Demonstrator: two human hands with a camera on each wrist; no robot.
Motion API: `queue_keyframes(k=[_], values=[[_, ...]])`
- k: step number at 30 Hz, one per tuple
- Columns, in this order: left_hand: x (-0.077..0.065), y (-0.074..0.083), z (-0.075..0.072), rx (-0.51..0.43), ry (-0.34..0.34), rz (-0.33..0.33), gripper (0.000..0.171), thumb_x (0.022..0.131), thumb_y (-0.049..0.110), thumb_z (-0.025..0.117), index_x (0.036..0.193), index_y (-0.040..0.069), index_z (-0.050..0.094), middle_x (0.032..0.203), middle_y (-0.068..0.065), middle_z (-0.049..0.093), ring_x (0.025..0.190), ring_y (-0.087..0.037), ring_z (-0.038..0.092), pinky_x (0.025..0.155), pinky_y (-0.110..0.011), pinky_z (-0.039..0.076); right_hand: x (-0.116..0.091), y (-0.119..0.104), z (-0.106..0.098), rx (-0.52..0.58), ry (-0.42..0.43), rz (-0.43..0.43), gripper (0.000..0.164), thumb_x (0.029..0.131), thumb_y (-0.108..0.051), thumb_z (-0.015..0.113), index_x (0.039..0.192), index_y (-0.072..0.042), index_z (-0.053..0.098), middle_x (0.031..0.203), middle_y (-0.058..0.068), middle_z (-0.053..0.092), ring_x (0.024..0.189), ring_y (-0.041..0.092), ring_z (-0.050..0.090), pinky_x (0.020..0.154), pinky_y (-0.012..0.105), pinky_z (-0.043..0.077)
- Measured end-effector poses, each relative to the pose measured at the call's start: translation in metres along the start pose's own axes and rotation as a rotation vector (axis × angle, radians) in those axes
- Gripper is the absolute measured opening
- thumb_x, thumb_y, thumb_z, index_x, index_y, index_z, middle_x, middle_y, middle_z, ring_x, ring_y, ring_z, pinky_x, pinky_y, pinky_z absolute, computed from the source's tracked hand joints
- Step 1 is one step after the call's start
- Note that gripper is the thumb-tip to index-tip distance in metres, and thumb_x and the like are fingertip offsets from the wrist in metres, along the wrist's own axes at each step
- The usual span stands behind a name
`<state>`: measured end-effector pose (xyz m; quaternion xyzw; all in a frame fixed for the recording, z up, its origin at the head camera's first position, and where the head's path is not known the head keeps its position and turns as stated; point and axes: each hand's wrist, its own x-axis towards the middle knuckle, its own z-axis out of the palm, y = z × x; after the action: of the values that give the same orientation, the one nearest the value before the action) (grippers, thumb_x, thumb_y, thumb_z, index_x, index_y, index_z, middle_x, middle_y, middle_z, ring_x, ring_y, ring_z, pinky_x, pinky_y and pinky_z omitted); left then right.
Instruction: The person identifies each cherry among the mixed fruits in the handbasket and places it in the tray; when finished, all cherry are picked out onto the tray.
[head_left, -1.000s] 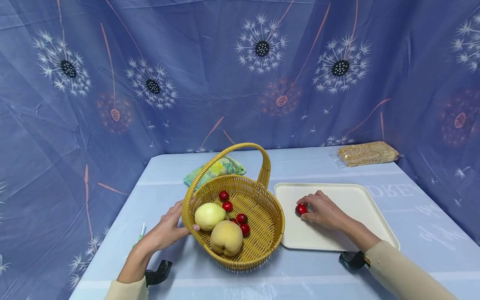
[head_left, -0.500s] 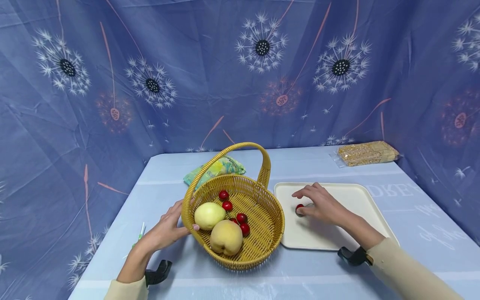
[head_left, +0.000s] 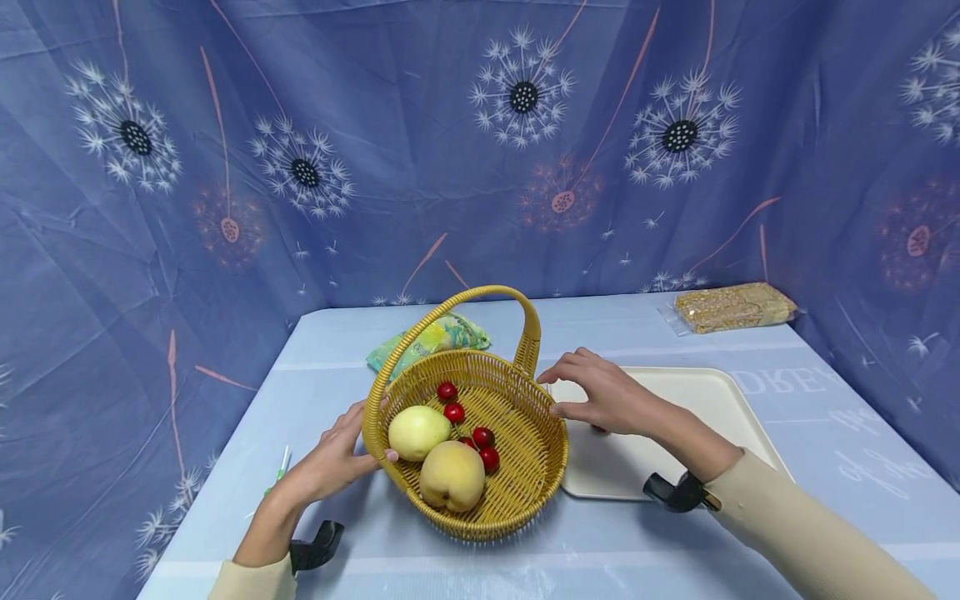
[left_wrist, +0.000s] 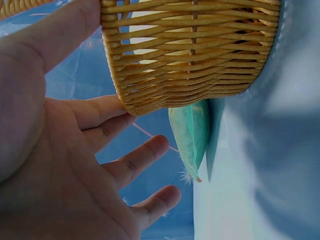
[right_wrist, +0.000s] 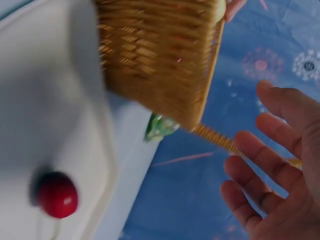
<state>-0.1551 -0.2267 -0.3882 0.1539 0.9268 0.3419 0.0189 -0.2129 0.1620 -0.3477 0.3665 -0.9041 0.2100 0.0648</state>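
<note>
A yellow wicker basket with a tall handle holds a peach, a pale yellow-green fruit and several red cherries. At its left rim my left hand holds on with thumb and first fingers; in the left wrist view the ring and little fingers stand free. My right hand hovers beside the right rim, fingers spread and holding nothing; whether its tips touch the rim is unclear. Below it a cherry lies on the white tray, mostly hidden in the head view.
Behind the basket lies a green packet. A clear bag of grain-like food rests at the back right. Left of the left forearm is a thin green-and-white item. Blue dandelion-print cloth hangs around the table.
My right hand has let go of the cherry on the tray, lifted, and moved left to the basket's right rim. The left hand and basket stay in place.
</note>
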Motion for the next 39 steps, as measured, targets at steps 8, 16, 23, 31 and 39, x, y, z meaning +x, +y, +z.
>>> queue_keyframes(k=[8,16,23,31,39], values=[[0.000,0.000,0.000,-0.011,-0.004,-0.004,0.081,0.082,0.040,0.070,0.147,0.011,0.032,0.151,-0.015,0.031,0.139,-0.042,0.025,0.101,-0.071,0.018,0.028,-0.026,-0.003,-0.013,-0.066,-0.155,0.036,0.084,-0.034,0.070,0.117,-0.021,0.064,0.111,-0.005,0.063,0.103,0.013,0.053,0.085,0.035,0.048],[-0.001,0.001,-0.001,-0.013,-0.003,-0.001,0.080,0.083,0.039,0.070,0.147,0.011,0.032,0.151,-0.015,0.030,0.139,-0.043,0.024,0.100,-0.072,0.018,0.056,-0.042,0.003,-0.061,-0.155,-0.222,0.036,0.084,-0.031,0.070,0.117,-0.019,0.064,0.112,-0.002,0.064,0.105,0.016,0.054,0.088,0.035,0.047],[0.000,0.000,0.000,-0.014,-0.006,-0.002,0.080,0.082,0.038,0.071,0.147,0.010,0.033,0.151,-0.015,0.030,0.139,-0.042,0.025,0.100,-0.071,0.020,0.077,-0.051,0.010,-0.078,-0.251,-0.261,0.037,0.086,-0.030,0.068,0.120,-0.018,0.063,0.115,-0.002,0.063,0.107,0.016,0.054,0.094,0.035,0.045],[0.000,0.000,0.001,-0.019,-0.009,-0.006,0.080,0.082,0.038,0.071,0.146,0.010,0.033,0.151,-0.014,0.031,0.140,-0.041,0.024,0.100,-0.071,0.019,0.093,-0.057,0.022,-0.112,-0.351,-0.307,0.035,0.086,-0.033,0.069,0.118,-0.021,0.064,0.115,-0.007,0.064,0.106,0.011,0.052,0.102,0.035,0.039],[0.000,0.002,0.000,-0.003,-0.007,-0.016,0.080,0.082,0.039,0.071,0.147,0.011,0.032,0.151,-0.014,0.032,0.138,-0.042,0.026,0.100,-0.071,0.018,0.101,-0.059,0.034,-0.137,-0.475,-0.289,0.034,0.087,-0.035,0.067,0.118,-0.023,0.063,0.113,-0.007,0.062,0.097,0.011,0.046,0.092,0.032,0.040]])
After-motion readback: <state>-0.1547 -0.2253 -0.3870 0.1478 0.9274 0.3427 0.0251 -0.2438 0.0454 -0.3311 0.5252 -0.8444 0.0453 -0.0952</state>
